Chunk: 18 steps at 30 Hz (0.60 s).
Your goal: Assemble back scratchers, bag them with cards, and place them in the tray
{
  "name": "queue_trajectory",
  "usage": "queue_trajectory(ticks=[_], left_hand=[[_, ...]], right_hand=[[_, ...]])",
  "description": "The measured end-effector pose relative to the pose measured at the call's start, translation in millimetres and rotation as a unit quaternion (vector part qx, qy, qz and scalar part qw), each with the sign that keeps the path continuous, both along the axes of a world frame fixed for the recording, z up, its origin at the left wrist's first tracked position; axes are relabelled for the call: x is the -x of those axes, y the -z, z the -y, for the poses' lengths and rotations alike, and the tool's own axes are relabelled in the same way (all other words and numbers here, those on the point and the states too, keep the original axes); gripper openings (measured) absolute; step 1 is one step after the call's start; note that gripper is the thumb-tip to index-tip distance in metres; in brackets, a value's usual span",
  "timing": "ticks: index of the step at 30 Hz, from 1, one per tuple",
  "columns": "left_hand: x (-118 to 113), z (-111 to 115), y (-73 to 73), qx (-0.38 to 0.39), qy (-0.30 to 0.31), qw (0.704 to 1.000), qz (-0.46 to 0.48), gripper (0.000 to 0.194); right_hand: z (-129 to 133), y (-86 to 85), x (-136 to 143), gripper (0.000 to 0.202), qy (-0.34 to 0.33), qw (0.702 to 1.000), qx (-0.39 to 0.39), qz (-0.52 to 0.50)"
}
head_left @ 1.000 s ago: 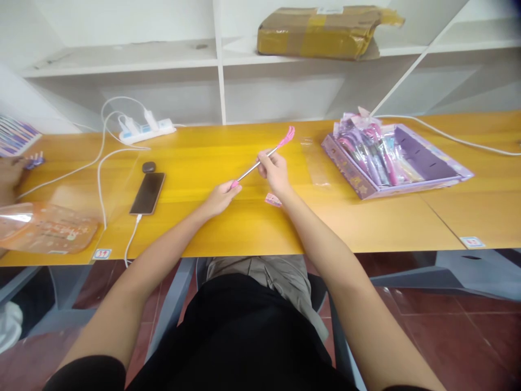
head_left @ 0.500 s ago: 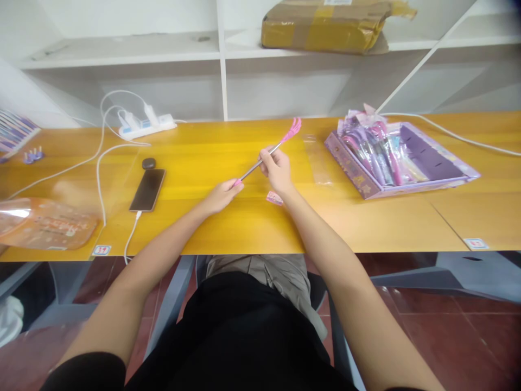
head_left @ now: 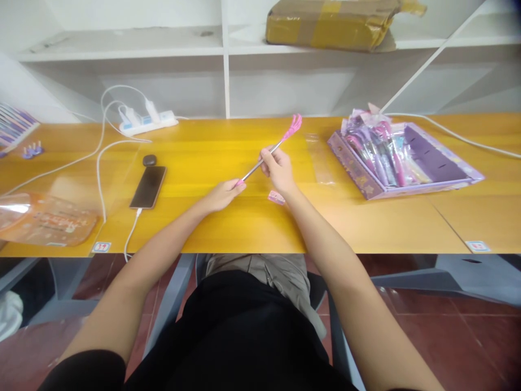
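Between my hands, above the yellow wooden table, is a back scratcher (head_left: 254,169) with a pink claw-shaped head, a thin metal rod and a pink handle end. It slants up to the right. My left hand (head_left: 224,194) is closed round the pink handle, covering most of it. My right hand (head_left: 278,167) pinches the metal rod below the claw head. A small pink label card (head_left: 276,197) lies on the table by my right wrist. Right of that hand, a clear plastic sleeve (head_left: 320,160) lies flat.
At the right stands a purple display box (head_left: 442,188) with several wrapped pink and purple items. On the left lie a phone (head_left: 148,187) on a cable, a small black case (head_left: 149,160), a power strip (head_left: 148,124) and an orange plastic bag (head_left: 61,220). A taped carton (head_left: 329,24) sits on the shelf.
The view has shifted slightly. Both hands keep the same hold on the back scratcher, and nothing on the table has visibly moved.
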<state>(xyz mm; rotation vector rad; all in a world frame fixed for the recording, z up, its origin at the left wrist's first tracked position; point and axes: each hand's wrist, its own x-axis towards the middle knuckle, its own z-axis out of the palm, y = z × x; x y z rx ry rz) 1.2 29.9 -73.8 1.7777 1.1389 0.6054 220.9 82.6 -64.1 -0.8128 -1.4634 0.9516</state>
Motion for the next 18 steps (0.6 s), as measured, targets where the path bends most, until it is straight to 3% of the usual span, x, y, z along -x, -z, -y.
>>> queue_trajectory(ticks=[18], left_hand=[[0.6,-3.1,8.9,-0.007,0.003,1.0,0.024,0.054]], right_hand=[[1.0,6.4,5.4,0.067,-0.012,0.999,0.029,0.011]])
